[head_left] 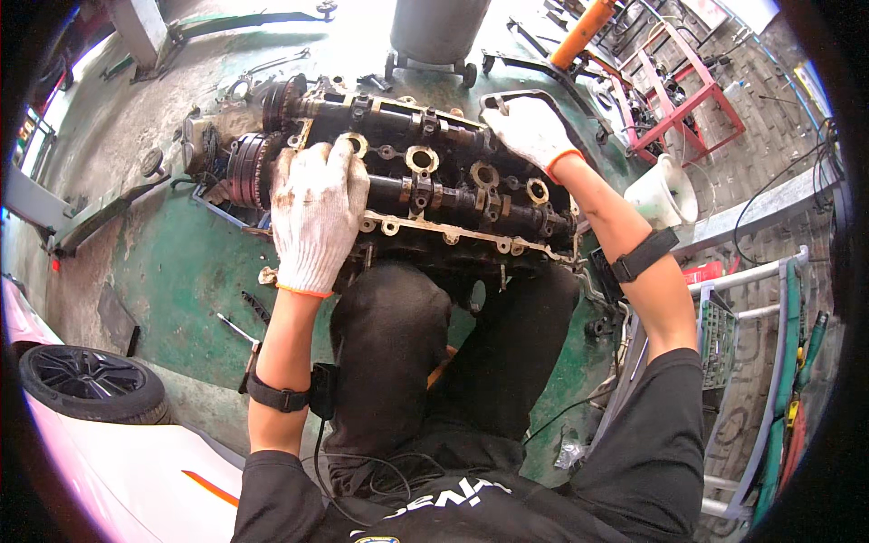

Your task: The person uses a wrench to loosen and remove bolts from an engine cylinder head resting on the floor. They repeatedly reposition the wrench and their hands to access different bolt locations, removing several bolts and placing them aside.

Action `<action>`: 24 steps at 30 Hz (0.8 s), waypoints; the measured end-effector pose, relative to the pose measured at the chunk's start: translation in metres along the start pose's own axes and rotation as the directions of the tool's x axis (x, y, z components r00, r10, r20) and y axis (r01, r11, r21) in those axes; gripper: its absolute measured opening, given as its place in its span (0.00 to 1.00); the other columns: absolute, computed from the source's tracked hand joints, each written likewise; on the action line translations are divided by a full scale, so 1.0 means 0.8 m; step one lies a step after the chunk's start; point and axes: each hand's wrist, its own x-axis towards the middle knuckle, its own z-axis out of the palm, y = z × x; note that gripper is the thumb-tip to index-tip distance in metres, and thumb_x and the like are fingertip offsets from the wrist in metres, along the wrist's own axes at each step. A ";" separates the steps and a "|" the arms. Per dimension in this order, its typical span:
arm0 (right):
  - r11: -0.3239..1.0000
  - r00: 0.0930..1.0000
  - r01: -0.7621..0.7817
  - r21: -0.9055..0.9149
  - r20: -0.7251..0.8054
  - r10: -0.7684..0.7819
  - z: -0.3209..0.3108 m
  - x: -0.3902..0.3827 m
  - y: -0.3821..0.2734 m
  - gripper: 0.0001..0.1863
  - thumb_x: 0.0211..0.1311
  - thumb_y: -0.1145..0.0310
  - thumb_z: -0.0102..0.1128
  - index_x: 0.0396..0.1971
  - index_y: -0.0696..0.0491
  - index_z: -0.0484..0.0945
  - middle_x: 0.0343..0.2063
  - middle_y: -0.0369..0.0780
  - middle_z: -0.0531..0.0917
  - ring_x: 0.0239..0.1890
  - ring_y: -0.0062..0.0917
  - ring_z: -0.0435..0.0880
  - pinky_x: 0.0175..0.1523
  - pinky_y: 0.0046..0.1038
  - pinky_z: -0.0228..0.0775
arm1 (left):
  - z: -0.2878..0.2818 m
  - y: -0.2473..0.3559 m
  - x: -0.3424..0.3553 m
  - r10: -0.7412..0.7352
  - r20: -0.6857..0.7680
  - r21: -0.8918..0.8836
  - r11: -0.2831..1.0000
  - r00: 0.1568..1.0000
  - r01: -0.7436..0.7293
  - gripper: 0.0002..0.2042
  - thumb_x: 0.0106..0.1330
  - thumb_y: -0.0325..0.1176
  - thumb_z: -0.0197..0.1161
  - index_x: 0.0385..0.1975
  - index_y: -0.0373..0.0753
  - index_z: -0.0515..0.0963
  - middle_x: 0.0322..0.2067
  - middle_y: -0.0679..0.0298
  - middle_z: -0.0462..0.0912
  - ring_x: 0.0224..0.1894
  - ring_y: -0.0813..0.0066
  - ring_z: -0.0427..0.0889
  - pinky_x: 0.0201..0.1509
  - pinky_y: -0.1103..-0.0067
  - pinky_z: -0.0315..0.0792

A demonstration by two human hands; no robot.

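A dark engine cylinder head (462, 237) with pale gasket edges lies across in front of my knees. Two camshafts (516, 206) run along it, each with a toothed round sprocket (246, 172) at its left end. My left hand (319, 213), in a stained white knit glove, rests over the near camshaft beside that sprocket. Its fingers are curled down and their tips are hidden. At the far right edge, my gloved right hand (529, 131) is closed around a black curved strip (563, 101), whose exact kind I cannot make out.
Metal parts and a wrench (281, 61) lie beyond the head. A grey wheeled cylinder (436, 32) stands farther back. Right are a white bucket (656, 195), a red frame (697, 109) and a hose rack (769, 362). Lower left are a wheel (90, 385) and a pink car body (118, 471).
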 end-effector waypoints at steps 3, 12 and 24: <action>0.998 1.000 0.008 -0.061 -0.029 -0.009 0.005 0.003 -0.004 0.28 0.67 0.47 0.54 0.33 0.61 0.86 0.36 0.57 0.86 0.43 0.49 0.87 0.54 0.43 0.78 | 0.000 0.000 0.000 0.001 0.002 0.003 1.000 1.000 -0.001 0.10 0.71 0.35 0.59 0.45 0.39 0.82 0.34 0.58 0.81 0.41 0.60 0.81 0.62 0.65 0.69; 1.000 0.999 -0.005 -0.006 -0.031 0.005 -0.005 -0.006 -0.001 0.30 0.69 0.45 0.51 0.34 0.60 0.86 0.36 0.54 0.88 0.41 0.48 0.87 0.52 0.43 0.78 | 0.001 0.000 0.000 -0.009 0.014 0.008 1.000 1.000 0.009 0.11 0.71 0.36 0.59 0.46 0.40 0.82 0.34 0.58 0.81 0.41 0.61 0.81 0.61 0.65 0.70; 1.000 1.000 -0.006 0.020 0.006 0.006 -0.021 -0.005 -0.013 0.30 0.68 0.44 0.52 0.37 0.59 0.87 0.37 0.53 0.88 0.43 0.45 0.88 0.54 0.40 0.78 | -0.005 0.003 0.000 -0.056 0.089 0.009 0.998 0.994 0.055 0.12 0.71 0.36 0.58 0.48 0.38 0.81 0.40 0.56 0.84 0.45 0.57 0.83 0.67 0.63 0.68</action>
